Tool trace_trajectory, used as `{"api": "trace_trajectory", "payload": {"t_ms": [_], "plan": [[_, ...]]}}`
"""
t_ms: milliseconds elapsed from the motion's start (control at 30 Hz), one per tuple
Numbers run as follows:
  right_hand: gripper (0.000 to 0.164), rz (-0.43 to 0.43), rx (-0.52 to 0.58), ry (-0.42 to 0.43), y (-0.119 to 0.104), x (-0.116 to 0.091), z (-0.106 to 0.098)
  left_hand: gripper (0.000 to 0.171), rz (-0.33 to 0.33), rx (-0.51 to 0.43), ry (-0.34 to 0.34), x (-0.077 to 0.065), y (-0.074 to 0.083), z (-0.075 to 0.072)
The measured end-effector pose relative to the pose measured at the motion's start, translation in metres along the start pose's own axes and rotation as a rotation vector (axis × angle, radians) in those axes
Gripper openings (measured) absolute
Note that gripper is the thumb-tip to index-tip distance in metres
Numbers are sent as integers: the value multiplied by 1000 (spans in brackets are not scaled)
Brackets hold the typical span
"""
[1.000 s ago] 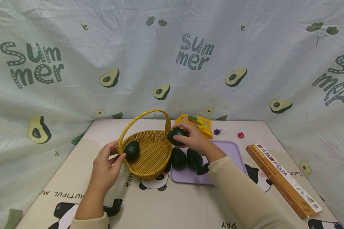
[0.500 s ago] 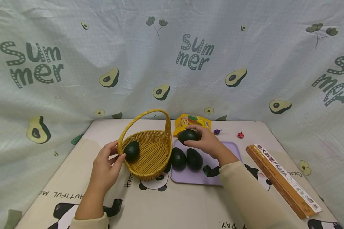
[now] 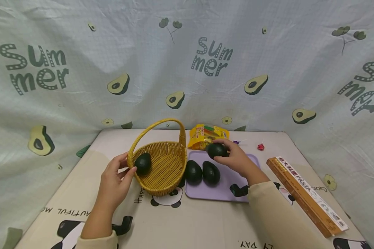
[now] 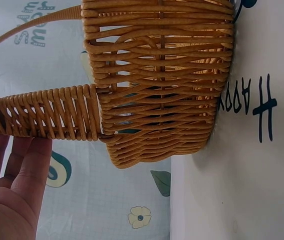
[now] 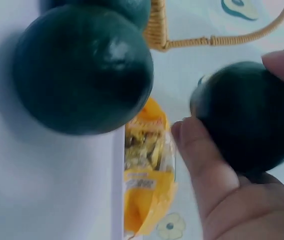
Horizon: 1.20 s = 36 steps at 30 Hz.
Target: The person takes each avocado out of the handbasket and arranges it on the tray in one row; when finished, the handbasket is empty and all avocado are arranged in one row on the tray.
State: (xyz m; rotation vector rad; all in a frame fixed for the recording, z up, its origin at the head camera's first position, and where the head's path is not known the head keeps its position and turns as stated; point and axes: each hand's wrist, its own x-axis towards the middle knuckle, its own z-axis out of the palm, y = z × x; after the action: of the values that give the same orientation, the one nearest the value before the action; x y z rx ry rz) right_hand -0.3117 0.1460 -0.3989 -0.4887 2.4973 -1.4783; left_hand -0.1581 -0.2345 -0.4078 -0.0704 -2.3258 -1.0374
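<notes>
My left hand (image 3: 116, 180) grips the left base of the handle on a yellow wicker basket (image 3: 166, 169); the left wrist view shows thumb and fingers on either side of that woven handle (image 4: 46, 114). One dark green avocado (image 3: 143, 164) lies inside the basket at its left. My right hand (image 3: 237, 158) holds another avocado (image 3: 216, 150) above the back part of a lilac tray (image 3: 227, 193). In the right wrist view the thumb and fingers curl round this held avocado (image 5: 252, 117). Two more avocados (image 3: 194, 172) sit side by side at the tray's left.
A yellow snack bag (image 3: 202, 136) lies behind the tray. A red-wrapped lollipop (image 3: 260, 147) and a partly covered purple one (image 3: 236, 142) are at the back right. The long pasta box (image 3: 306, 197) lies slantwise on the right. Patterned cloth (image 3: 187, 86) hangs behind the table.
My right hand has carried its avocado rightward from the basket's right rim to over the tray. The left hand and basket have stayed in place.
</notes>
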Motion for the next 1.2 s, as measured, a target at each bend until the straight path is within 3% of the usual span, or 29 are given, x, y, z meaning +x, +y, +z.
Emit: {"api": "trace_trajectory", "payload": {"t_ms": [433, 733, 1200], "plan": [[63, 13, -10, 7, 26, -12, -7, 55, 17, -6, 13, -1, -2, 3], [60, 72, -51, 12, 35, -20, -9, 56, 20, -13, 18, 0, -1, 2], [71, 69, -135, 8, 55, -29, -6, 56, 10, -17, 23, 0, -3, 3]]}}
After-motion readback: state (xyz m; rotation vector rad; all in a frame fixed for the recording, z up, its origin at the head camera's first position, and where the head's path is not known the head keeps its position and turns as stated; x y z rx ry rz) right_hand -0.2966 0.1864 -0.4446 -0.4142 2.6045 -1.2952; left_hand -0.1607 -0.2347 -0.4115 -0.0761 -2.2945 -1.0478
